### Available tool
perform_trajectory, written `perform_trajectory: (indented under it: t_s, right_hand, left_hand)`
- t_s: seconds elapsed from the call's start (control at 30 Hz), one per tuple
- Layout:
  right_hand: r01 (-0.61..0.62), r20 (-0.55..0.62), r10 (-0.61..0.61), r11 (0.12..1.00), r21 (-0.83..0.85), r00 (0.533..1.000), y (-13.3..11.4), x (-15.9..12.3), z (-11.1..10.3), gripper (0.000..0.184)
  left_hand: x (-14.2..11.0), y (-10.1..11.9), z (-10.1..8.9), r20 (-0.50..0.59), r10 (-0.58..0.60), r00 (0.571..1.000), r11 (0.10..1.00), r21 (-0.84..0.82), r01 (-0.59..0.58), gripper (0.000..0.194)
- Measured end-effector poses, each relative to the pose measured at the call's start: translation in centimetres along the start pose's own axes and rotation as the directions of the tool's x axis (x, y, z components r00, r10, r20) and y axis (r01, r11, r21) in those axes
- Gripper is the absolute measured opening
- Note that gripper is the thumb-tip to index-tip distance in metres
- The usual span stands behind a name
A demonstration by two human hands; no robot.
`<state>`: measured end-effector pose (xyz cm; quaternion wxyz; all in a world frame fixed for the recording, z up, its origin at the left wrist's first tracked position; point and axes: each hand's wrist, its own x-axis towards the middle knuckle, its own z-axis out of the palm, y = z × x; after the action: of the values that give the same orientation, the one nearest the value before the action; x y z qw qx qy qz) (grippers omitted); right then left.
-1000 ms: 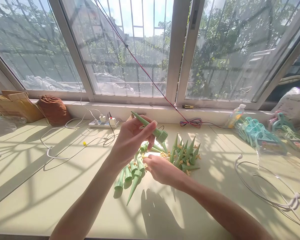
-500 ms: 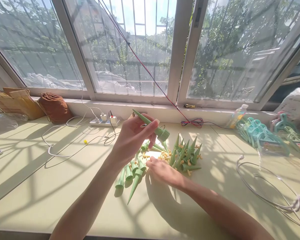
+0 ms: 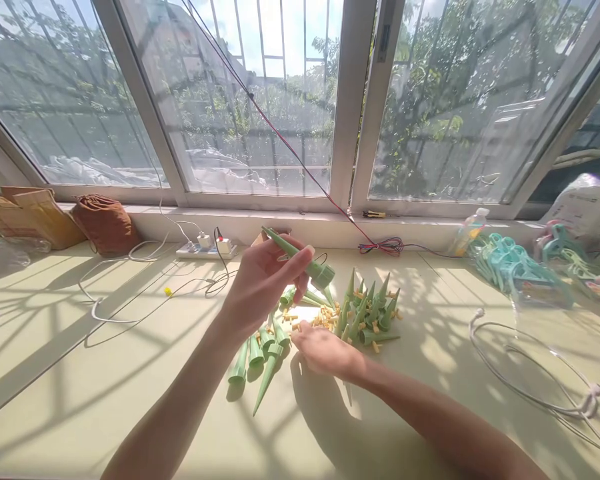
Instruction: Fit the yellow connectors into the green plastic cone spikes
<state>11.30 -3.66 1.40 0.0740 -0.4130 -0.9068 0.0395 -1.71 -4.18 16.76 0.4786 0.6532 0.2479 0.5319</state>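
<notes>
My left hand (image 3: 260,283) is raised above the pale table (image 3: 105,373), fingers closed round a green plastic cone spike (image 3: 300,256) whose tip points up and left. Just below it, my right hand (image 3: 325,348) rests low on the table, fingertips pinched down among small yellow pieces (image 3: 323,319). What it holds, if anything, is hidden. Several loose green cones (image 3: 260,353) lie left of that hand. A cluster of upright green cones (image 3: 367,310) stands to its right.
A power strip (image 3: 207,249) with white and black cables lies near the window sill. A brown pouch (image 3: 105,223) and cardboard (image 3: 27,213) sit at the far left. Teal plastic clips (image 3: 517,270) and a white cord (image 3: 530,380) are on the right.
My right hand has slid a little down and left over the yellow pieces. The left hand keeps the cone in the air, almost still.
</notes>
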Motion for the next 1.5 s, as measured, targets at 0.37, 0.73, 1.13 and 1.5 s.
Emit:
perform_trajectory:
  t_s: [0.37, 0.73, 1.13, 1.5]
  right_hand:
    - [0.059, 0.151, -0.084, 0.985, 0.162, 0.985, -1.6, -1.3, -4.2, 0.005]
    - [0.151, 0.014, -0.177, 0.876, 0.459, 0.984, -2.6, -5.3, -11.7, 0.008]
    - [0.16, -0.483, 0.273, 0.715, 0.681, 0.832, 0.5, -6.9, -15.8, 0.017]
    - [0.261, -0.582, 0.217, 0.735, 0.626, 0.784, 2.1, -6.0, -15.5, 0.015]
  left_hand:
    - [0.2, -0.2, -0.2, -0.005, -0.011, 1.0, 1.0, 0.013, 0.011, 0.019]
    - [0.8, -1.4, -0.2, 0.021, 0.001, 1.0, 1.0, 0.031, -0.002, 0.018]
    - [0.9, -2.2, 0.4, 0.019, -0.039, 0.999, 0.996, 0.079, 0.038, 0.022]
    - [0.9, -2.6, 0.5, 0.118, -0.07, 0.991, 0.995, 0.083, 0.06, 0.022]
